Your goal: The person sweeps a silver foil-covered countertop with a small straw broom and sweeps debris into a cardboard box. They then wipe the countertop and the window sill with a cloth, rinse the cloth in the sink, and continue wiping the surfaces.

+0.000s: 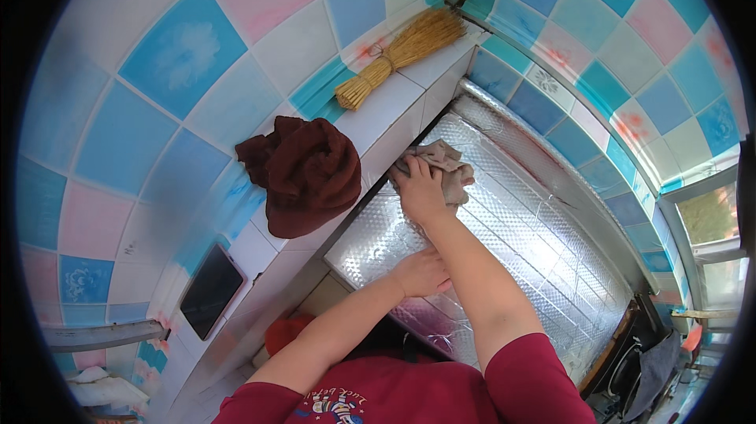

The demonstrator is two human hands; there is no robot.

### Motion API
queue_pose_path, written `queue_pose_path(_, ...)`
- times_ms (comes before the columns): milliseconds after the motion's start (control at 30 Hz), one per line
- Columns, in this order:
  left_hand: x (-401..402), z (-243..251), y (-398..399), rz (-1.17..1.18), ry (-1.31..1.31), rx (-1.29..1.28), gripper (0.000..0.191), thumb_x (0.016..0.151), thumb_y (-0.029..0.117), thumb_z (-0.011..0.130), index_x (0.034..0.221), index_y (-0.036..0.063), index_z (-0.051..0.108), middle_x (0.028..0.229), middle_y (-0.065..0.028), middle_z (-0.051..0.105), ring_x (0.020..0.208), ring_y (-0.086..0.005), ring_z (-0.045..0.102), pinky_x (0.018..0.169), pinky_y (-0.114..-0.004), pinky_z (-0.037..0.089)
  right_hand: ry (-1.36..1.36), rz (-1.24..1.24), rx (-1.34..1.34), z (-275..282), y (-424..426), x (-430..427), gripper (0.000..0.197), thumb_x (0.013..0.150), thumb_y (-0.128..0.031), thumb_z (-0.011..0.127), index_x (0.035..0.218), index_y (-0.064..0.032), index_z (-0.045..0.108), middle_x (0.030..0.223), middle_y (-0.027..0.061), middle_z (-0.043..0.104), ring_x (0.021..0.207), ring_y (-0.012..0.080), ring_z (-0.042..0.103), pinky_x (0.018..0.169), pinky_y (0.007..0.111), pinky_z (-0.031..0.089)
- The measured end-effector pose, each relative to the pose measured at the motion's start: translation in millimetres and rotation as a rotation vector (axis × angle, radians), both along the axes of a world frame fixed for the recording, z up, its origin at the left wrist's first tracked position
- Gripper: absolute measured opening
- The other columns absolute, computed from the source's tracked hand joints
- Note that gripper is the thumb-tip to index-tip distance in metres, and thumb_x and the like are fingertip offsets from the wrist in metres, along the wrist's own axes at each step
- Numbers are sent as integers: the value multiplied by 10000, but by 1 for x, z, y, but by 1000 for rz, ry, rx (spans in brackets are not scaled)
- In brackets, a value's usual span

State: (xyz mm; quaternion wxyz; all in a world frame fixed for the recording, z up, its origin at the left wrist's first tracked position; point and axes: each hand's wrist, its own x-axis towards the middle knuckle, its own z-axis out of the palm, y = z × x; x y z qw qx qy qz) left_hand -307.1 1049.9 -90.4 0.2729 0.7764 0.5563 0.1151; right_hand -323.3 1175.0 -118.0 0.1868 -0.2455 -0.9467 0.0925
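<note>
My right hand [420, 188] presses a crumpled grey-beige cloth [452, 167] against a silver foil-covered surface [531, 247], near its edge along the tiled ledge. Its fingers are bent over the cloth. Closer to my body, my left hand [422, 273] is low over the same foil. My right forearm crosses in front of its fingers, so their pose is partly hidden. The foil has a fine embossed pattern, creases and seams, and it reflects bright light. At the far side it rises into a rolled edge [472, 92].
On the white tiled ledge [378, 120] lie a straw hand broom [401, 58], a bunched dark brown towel [313, 176] and a dark-screened phone [212, 291]. Patterned tile walls enclose two sides. A red object [286, 332] is below the ledge. A grey cloth [652, 374] hangs at right.
</note>
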Motion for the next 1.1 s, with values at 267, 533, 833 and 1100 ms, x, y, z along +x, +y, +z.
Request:
queue_pose_path(267, 11, -7, -75, -23, -261, 502, 308, 867, 182, 598, 1137, 36, 599, 1121, -115, 620, 1027, -317, 589, 970, -395, 452, -157, 308, 27, 34, -44, 54, 481, 790, -334, 616, 1267, -280, 600, 1374, 78, 442, 1291, 259, 382, 1028, 588, 249)
queue_pose_path(533, -51, 46, -113, 873, -348, 627, 283, 894, 90, 532, 1165, 35, 592, 1139, -148, 522, 1060, -308, 530, 937, -374, 426, -158, 313, -5, 14, -94, 45, 693, 830, -478, 569, 1444, -200, 407, 1549, 104, 268, 1440, 321, 201, 1087, 660, 143)
queue_pose_path(833, -79, 24, -90, 789, -304, 334, 302, 942, 153, 496, 1215, 37, 558, 1273, -117, 545, 1132, -315, 547, 966, -363, 433, -342, 496, -80, 31, -165, 85, 546, 868, -408, 527, 1337, -128, 528, 1432, 80, 447, 1392, 238, 311, 1124, 515, 206)
queue_pose_path(1100, -59, 0, -159, 948, -435, 480, 288, 967, 139, 441, 1212, 21, 536, 1272, -155, 490, 1180, -311, 481, 1026, -375, 367, -271, 485, -127, 36, -163, 108, 631, 819, -314, 623, 1400, -132, 459, 1510, 104, 348, 1405, 239, 301, 1112, 492, 238)
